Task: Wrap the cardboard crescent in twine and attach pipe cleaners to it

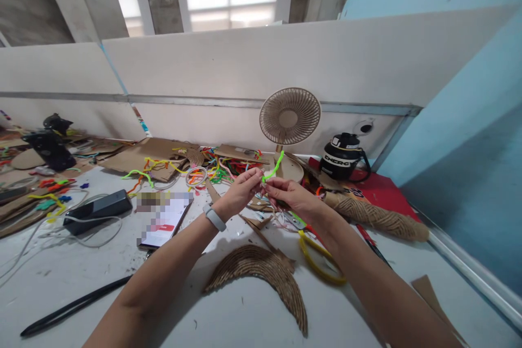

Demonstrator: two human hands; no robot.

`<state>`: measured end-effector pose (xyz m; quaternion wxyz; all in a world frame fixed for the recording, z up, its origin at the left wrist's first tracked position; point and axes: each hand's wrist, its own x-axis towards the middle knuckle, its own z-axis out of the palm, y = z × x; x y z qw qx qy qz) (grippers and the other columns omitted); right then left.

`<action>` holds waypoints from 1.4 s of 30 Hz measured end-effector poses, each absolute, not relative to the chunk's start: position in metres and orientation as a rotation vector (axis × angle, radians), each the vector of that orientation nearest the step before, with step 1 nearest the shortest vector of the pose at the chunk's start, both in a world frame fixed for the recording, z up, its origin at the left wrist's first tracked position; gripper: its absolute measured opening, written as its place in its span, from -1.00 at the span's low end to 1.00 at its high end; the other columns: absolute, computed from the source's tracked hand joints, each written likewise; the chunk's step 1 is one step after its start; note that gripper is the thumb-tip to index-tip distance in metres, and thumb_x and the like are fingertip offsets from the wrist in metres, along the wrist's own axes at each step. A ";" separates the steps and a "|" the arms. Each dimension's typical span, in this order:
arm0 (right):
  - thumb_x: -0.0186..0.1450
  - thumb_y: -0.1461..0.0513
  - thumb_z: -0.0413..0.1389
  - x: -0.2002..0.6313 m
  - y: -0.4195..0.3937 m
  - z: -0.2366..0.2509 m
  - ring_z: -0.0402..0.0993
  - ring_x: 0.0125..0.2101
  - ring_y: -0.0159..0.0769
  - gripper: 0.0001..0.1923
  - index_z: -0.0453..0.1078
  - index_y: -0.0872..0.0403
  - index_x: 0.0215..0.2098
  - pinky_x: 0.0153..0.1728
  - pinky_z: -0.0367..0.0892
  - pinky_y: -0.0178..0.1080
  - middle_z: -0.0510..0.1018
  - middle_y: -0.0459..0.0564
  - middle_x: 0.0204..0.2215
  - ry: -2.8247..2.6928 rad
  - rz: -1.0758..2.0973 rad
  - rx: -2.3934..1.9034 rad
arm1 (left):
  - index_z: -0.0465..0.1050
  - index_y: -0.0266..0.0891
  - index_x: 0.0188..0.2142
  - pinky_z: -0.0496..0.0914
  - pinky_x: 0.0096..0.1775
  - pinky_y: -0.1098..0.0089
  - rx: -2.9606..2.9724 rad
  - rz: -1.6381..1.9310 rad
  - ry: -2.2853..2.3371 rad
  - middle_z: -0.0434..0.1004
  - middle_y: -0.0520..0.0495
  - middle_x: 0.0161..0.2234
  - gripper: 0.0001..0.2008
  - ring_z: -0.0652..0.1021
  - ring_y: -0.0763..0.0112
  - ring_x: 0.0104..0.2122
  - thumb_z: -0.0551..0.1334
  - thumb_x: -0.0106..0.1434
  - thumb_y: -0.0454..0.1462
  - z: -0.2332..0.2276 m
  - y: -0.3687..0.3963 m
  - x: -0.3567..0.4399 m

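A bright green pipe cleaner [278, 164] is pinched between my two hands above the middle of the table, one end sticking up and to the right. My left hand [243, 187], with a grey band at the wrist, closes its fingertips on the lower end. Close against it, my right hand [291, 194] pinches the same pipe cleaner with thumb and forefinger. The exact part between the fingertips is hidden. Below my hands lies a brown crescent [261, 263] made of rows of cord, with pointed cardboard strips beside it.
A phone [167, 220] and a black power bank [98, 211] with a white cable lie left. Yellow-handled scissors [320, 261] and a roll of twine [379, 217] are right. Behind stand a fan [290, 117], a black jug [341, 157] and a heap of coloured pipe cleaners [222, 171].
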<state>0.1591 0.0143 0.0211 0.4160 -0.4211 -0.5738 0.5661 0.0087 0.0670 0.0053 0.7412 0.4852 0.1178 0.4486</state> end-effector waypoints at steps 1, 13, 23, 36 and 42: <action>0.08 -0.07 0.29 0.160 0.015 0.021 0.16 -0.65 -0.55 -0.56 0.38 0.09 -0.33 -0.65 -0.06 -0.40 0.34 -0.23 -0.64 -1.464 1.421 -1.051 | 0.35 -0.27 -0.50 0.24 -0.51 0.54 1.053 0.959 0.261 0.28 0.12 -0.59 -0.61 0.32 0.61 -0.59 0.48 -0.06 -0.09 0.005 0.067 0.008; 0.09 -0.04 0.29 0.153 0.012 0.025 0.08 -0.70 -0.56 -0.59 0.39 0.12 -0.38 -0.66 -0.11 -0.38 0.30 -0.23 -0.70 -1.343 1.450 -1.005 | 0.24 -0.26 -0.48 0.12 -0.48 0.52 1.438 1.093 0.351 0.18 0.14 -0.57 -0.56 0.19 0.60 -0.56 0.29 0.16 0.05 0.001 0.075 0.005; 0.03 0.00 0.33 0.133 0.009 0.022 -0.05 -0.73 -0.58 -0.57 0.23 0.06 -0.47 -0.70 -0.15 -0.41 0.20 -0.30 -0.75 -1.171 1.525 -0.957 | 0.15 -0.21 -0.47 0.14 -0.41 0.47 1.563 1.352 0.471 0.11 0.12 -0.52 -0.59 0.17 0.52 -0.49 0.17 0.25 0.05 -0.004 0.070 0.014; 0.01 -0.03 0.34 0.157 0.010 0.027 -0.05 -0.72 -0.60 -0.55 0.40 0.14 -0.38 -0.68 -0.24 -0.36 0.22 -0.28 -0.73 -1.336 1.531 -1.078 | 0.21 -0.23 -0.52 0.21 -0.37 0.42 1.745 0.965 0.483 0.21 0.06 -0.54 -0.63 0.27 0.48 -0.48 0.04 0.32 -0.06 0.011 0.083 -0.011; 0.01 -0.06 0.32 0.155 0.009 0.031 -0.07 -0.73 -0.60 -0.53 0.40 0.15 -0.39 -0.67 -0.24 -0.35 0.19 -0.29 -0.75 -1.337 1.487 -1.119 | 0.19 -0.22 -0.47 0.19 -0.38 0.43 1.747 0.893 0.482 0.18 0.10 -0.53 -0.61 0.24 0.51 -0.50 0.11 0.27 0.04 0.006 0.086 -0.008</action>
